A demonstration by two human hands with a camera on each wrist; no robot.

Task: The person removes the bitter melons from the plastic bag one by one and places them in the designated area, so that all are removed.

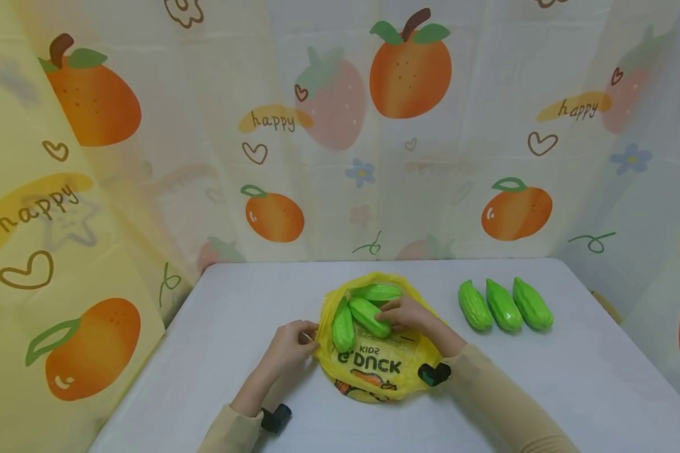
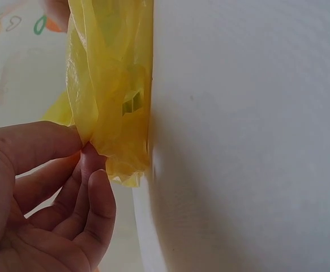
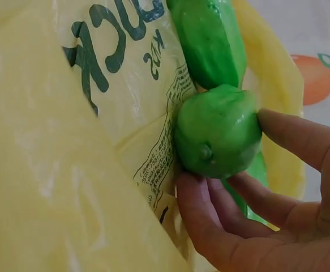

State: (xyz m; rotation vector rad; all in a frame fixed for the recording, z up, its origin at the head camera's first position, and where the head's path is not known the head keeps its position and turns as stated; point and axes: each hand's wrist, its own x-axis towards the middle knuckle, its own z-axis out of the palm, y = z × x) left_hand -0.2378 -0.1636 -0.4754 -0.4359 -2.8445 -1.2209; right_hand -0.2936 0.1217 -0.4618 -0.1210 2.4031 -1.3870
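Observation:
A yellow plastic bag (image 1: pixel 405 371) lies on the table with its mouth spread, and printing shows on its inner side. My left hand (image 1: pixel 291 343) pinches the bag's left edge between thumb and forefinger, as the left wrist view shows close up. Inside the bag, my right hand (image 1: pixel 405 314) grips a green toy cucumber (image 3: pixel 218 130), thumb on one side and fingers on the other. Two more green toy cucumbers lie in the bag: one at the left (image 1: pixel 342 327), one at the back (image 1: pixel 376 292). Whether the gripped one touches the bag's bottom, I cannot tell.
To the right of the bag, three more green toy cucumbers (image 1: pixel 504 306) lie side by side on the white table (image 1: pixel 232 296). A fruit-printed curtain (image 1: pixel 340 189) hangs behind the table and along both sides. Dark bands sit on both wrists.

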